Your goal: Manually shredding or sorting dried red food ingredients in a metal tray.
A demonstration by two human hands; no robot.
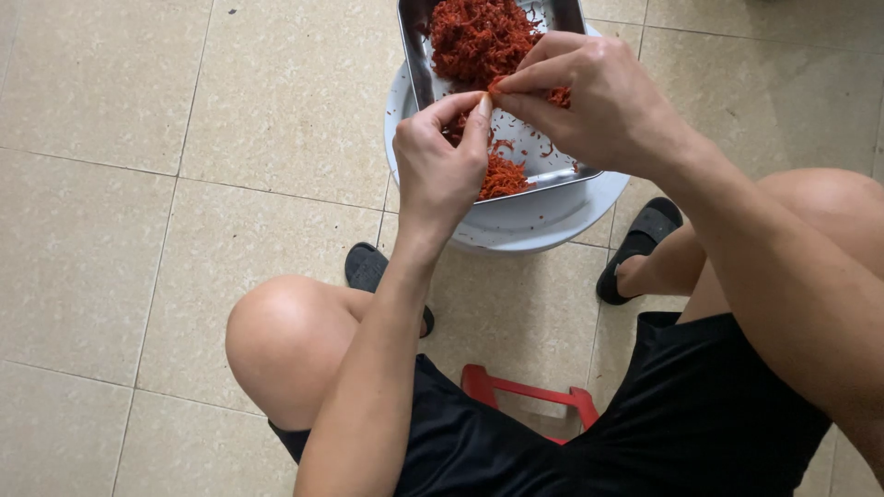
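Most of the frame is beige tiled floor [184,184], its grout lines running across the left half and the upper right corner. Over the lower half sit the person's bare knees, one at lower left and one at the right edge, with black shorts [700,414] filling the bottom centre and right. Between the legs a red stool [529,394] shows partly, its seat mostly hidden by the shorts.

At upper centre stands a round white tub [525,221], and on its rim rests a rectangular metal tray [419,64], tilted and running off the top of the frame. A heap of red-orange shreds [479,37] fills the tray's upper part, and a smaller clump lies at its near edge, just below the left hand. The hands and forearms cover much of the tray's middle and right side.

Two black slippers flank the tub: the left slipper [366,267] is partly hidden behind the left forearm, and the right slipper [649,235] lies beside the tub's right rim.

The left hand [437,166] and right hand [599,101] meet above the tray, fingertips touching. Both are closed in a pinch on one small orange strand [492,89], held between thumbs and forefingers at upper centre.
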